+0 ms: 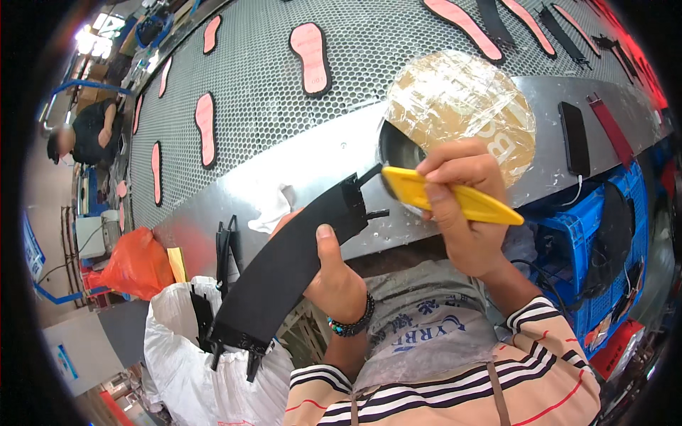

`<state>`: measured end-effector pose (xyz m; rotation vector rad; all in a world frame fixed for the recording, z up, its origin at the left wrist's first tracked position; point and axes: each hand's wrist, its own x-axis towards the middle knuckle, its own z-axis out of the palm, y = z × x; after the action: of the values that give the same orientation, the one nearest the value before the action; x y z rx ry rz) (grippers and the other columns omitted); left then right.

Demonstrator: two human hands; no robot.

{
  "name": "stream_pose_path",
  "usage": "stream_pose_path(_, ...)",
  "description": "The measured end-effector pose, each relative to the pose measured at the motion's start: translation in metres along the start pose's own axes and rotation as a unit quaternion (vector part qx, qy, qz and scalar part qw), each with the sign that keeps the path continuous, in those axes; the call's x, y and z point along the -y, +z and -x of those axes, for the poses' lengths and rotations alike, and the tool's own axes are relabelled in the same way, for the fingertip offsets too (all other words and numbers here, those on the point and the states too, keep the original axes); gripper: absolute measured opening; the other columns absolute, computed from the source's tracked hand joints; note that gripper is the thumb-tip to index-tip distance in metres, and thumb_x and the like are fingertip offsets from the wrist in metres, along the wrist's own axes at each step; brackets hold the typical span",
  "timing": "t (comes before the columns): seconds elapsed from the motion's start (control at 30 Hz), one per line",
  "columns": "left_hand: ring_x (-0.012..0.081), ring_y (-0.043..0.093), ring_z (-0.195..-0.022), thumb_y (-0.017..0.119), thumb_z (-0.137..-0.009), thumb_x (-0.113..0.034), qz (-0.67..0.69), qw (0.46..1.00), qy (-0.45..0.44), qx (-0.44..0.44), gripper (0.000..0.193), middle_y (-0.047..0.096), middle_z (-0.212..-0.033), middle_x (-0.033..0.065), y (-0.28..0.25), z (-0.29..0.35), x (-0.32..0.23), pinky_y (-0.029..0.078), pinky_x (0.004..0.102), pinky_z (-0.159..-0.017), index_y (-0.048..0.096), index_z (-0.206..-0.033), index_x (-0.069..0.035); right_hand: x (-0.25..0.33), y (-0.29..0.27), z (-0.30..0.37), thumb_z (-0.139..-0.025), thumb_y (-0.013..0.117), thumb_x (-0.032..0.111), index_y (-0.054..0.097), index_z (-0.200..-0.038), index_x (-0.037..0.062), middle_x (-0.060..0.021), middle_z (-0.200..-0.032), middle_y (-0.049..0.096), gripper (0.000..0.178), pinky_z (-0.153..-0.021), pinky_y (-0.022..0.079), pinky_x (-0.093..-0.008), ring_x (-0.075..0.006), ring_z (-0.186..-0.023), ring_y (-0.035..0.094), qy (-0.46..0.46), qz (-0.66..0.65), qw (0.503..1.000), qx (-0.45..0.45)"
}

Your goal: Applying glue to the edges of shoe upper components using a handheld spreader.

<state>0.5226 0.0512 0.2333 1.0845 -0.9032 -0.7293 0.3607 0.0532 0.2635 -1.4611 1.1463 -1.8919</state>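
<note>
My left hand (pixel 334 280) grips a wide, curved black strip (pixel 284 270), thumb on top and the other fingers underneath. The strip has narrow tabs at both ends and slants from the middle down to the left. In my right hand (pixel 465 206) is a yellow-handled brush (pixel 455 197), pinched between thumb and fingers. Its dark end is beside a tab at the strip's upper end; whether they touch, I cannot tell. Just behind the brush is a round pot (pixel 398 145), mostly covered by a taped cardboard disc (pixel 465 106).
Pink and black insoles (pixel 310 57) lie on the perforated conveyor (pixel 256 92) ahead. A phone (pixel 574 138) and a dark red strip (pixel 611 131) rest on the metal ledge at right. Blue crates (pixel 582 241) stand at right, a white sack (pixel 185 355) at lower left. Another person (pixel 92 135) is far left.
</note>
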Motion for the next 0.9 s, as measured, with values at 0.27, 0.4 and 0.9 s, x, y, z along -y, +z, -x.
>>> stream_pose_path(0.27,0.0182,0.065,-0.090,0.060,-0.094,-0.007,0.031,0.999,-0.036,0.013,0.038,0.065,-0.111,0.0123,-0.001,-0.021,0.003,0.055,0.0314,-0.074,0.054,-0.129,0.007,-0.007,0.001,0.005,-0.092,0.059,-0.004,0.056,-0.101,0.0023,-0.0137,-0.103,0.059,0.011,-0.079,0.048,-0.0311,-0.0217,-0.090,0.058,-0.058,0.081,0.994,0.048)
stream_pose_path(0.4,0.0109,0.061,-0.062,0.065,-0.092,-0.023,0.058,0.962,-0.215,0.161,0.017,0.068,-0.079,0.0026,0.008,-0.109,0.009,0.045,0.0242,-0.054,0.067,-0.086,-0.006,-0.004,-0.018,0.021,-0.092,0.059,-0.005,0.057,-0.099,0.0021,-0.0141,-0.102,0.060,0.011,-0.076,0.048,-0.0312,-0.0204,-0.086,0.058,0.032,0.103,0.993,-0.055)
stream_pose_path(0.9,0.0400,0.056,-0.119,0.070,-0.084,-0.015,-0.625,0.767,0.131,0.070,0.053,0.061,-0.125,0.0207,-0.106,-0.142,0.010,0.042,0.0468,-0.104,0.056,-0.132,-0.001,0.003,-0.067,0.008,-0.096,0.063,0.005,0.061,-0.104,0.0025,-0.0147,-0.109,0.057,0.009,-0.067,0.052,-0.0260,-0.0136,-0.073,0.061,0.019,0.146,0.989,-0.003)
